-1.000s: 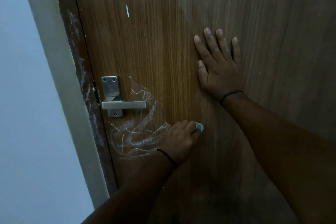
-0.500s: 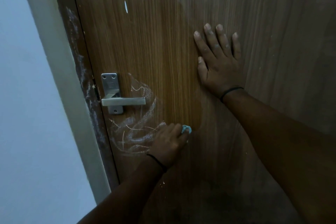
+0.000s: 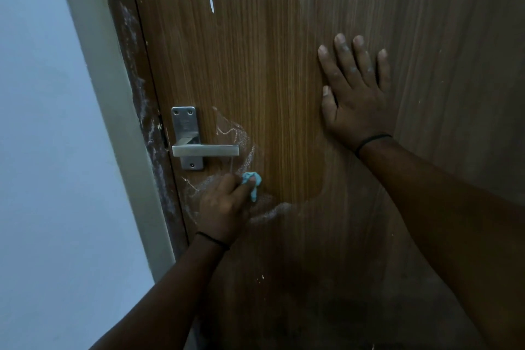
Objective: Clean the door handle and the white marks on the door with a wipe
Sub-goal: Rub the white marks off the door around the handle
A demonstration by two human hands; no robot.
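Mid-scrub on the white marks (image 3: 264, 214), I'd say; handle not tackled yet by the look of it. Left hand (image 3: 224, 204) has fingers curled tight round a balled-up blue wipe (image 3: 251, 180), pressing it to the door (image 3: 284, 79) w/ smears just under and beside the knuckles. Door handle (image 3: 205, 150) sits just above-left of that grip. Right hand (image 3: 355, 99) is flat, fingers spread, bracing the panel up & to the right. Next probably needs firm strokes down across the arc below the wipe, then up to the lever.
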